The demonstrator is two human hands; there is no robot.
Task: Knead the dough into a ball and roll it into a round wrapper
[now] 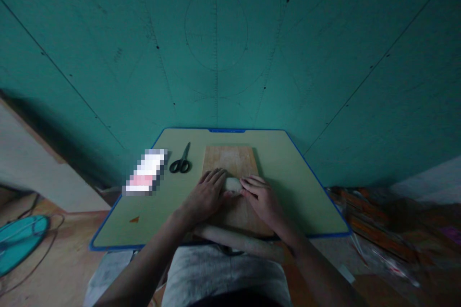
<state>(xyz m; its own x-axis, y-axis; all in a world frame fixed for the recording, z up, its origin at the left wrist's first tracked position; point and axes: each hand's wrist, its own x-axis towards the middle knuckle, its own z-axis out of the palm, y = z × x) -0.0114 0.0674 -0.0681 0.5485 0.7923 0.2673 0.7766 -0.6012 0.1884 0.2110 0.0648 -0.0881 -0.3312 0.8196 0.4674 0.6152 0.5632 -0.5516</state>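
Pale piece [233, 184] between both hands' fingers [216, 176] on wooden board [230, 156]

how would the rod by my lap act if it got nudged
The rod looks round, so a light push would probably set it rolling. Its right end juts past the near edge of the table, so it might tip or drop off. It looks straight and thick, likely stiff rather than floppy.
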